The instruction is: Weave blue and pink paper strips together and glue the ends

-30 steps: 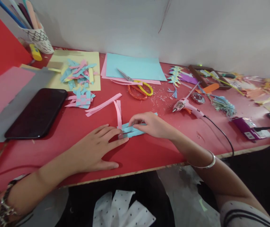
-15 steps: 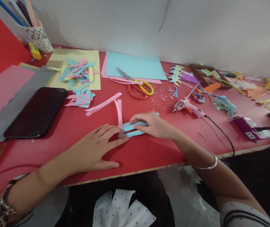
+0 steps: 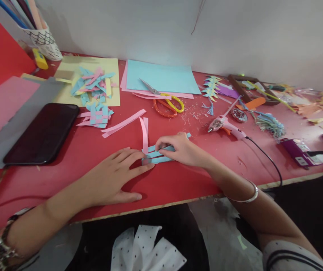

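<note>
My left hand (image 3: pixel 121 169) lies spread on the red table, its fingertips pressing the left ends of several light-blue paper strips (image 3: pixel 161 159). A pink paper strip (image 3: pixel 144 133) stands out from these ends, pointing away from me, its lower part among the blue strips. My right hand (image 3: pixel 178 148) is over the right part of the blue strips, with thumb and curled fingers closed on one of them. Its fingers hide some of the strips. Two loose pink strips (image 3: pixel 124 123) lie just beyond my left hand.
Scissors (image 3: pixel 167 103) rest on stacked blue and pink sheets (image 3: pixel 164 77). At the left are a phone (image 3: pixel 41 133), a woven paper piece (image 3: pixel 97 115) and a heap of cut strips (image 3: pixel 93 84). A pink glue gun (image 3: pixel 226 126) with its cord lies to the right.
The blue strips between my hands sit slightly farther apart, and my right fingers have curled a little more. My left hand stays in place.
</note>
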Available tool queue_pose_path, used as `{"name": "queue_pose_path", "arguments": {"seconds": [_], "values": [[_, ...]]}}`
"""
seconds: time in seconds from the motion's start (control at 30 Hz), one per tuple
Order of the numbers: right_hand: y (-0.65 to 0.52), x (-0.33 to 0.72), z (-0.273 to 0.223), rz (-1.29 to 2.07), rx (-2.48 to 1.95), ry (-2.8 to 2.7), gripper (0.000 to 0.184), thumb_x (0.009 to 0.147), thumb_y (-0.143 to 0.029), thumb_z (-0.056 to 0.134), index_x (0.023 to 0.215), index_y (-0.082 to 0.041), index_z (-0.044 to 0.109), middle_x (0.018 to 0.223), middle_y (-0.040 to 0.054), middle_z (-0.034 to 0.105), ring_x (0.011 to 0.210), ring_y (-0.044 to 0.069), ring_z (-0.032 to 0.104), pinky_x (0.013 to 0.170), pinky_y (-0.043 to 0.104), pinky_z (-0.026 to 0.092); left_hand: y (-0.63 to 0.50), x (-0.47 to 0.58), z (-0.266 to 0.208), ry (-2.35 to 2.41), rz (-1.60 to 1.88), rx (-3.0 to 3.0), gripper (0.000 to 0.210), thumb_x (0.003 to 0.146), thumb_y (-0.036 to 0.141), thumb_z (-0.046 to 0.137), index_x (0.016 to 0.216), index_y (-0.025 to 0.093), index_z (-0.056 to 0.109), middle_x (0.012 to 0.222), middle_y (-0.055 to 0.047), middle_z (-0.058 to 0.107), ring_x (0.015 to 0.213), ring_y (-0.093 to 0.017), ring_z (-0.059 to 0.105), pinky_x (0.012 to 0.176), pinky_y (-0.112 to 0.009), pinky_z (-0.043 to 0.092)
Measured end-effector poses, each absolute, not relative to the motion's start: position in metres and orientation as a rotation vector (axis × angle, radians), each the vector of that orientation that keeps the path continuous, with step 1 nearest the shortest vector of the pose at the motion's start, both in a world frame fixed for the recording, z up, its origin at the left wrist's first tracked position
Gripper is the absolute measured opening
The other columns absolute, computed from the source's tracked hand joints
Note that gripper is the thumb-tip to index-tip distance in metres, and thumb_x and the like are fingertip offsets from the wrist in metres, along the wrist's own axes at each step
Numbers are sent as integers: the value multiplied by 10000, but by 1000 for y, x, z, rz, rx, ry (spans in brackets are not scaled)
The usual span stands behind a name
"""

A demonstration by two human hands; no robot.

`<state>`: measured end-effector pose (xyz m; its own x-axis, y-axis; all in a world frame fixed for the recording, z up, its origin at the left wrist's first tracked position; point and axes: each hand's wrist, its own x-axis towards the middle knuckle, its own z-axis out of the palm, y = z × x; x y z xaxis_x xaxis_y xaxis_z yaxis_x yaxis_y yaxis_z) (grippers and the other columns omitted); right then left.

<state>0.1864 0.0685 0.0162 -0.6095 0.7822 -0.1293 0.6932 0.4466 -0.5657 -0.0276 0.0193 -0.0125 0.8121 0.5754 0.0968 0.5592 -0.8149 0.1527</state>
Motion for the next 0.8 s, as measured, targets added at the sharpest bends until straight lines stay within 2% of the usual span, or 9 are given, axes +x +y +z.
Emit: {"name": "queue_pose_path", "arguments": {"seconds": [0.2,0.33,0.47,0.63,0.8], "values": [[45,192,24,285,-1401,-2605,170,842,-187,423,834,-180,593,896,41,599,832,161,528,823,339,235,16,-26,-13,925,259,2907,551,783,544,436,1235,229,457,1137,-95,509,1062,-253,441,943,-436,356],[26,199,20,290,-1429,-2602,153,830,-255,470,880,-170,587,928,58,611,867,184,532,796,315,290,10,-19,-15,981,327,2909,521,815,511,405,1191,163,499,1082,-121,536,1060,-269,441,922,-446,377],[20,199,13,267,-1507,-2572,168,825,-260,476,938,-184,575,981,60,608,899,198,537,802,343,266,6,-16,-15,1010,333,2896,500,824,492,399,1174,151,509,1085,-131,538,1043,-265,459,898,-434,401],[18,191,11,222,-1574,-2555,171,838,-294,469,932,-196,572,993,61,602,917,207,523,776,347,254,5,-21,-19,1027,381,2870,565,825,528,367,1237,146,432,1128,-128,541,1086,-255,455,922,-410,388],[4,181,7,38,-1710,-2514,202,848,-286,451,992,-180,545,1010,89,596,911,228,512,823,393,217,5,-24,-22,1040,428,2870,588,820,561,340,1159,102,484,1145,-137,550,1088,-249,473,945,-399,371]]}}
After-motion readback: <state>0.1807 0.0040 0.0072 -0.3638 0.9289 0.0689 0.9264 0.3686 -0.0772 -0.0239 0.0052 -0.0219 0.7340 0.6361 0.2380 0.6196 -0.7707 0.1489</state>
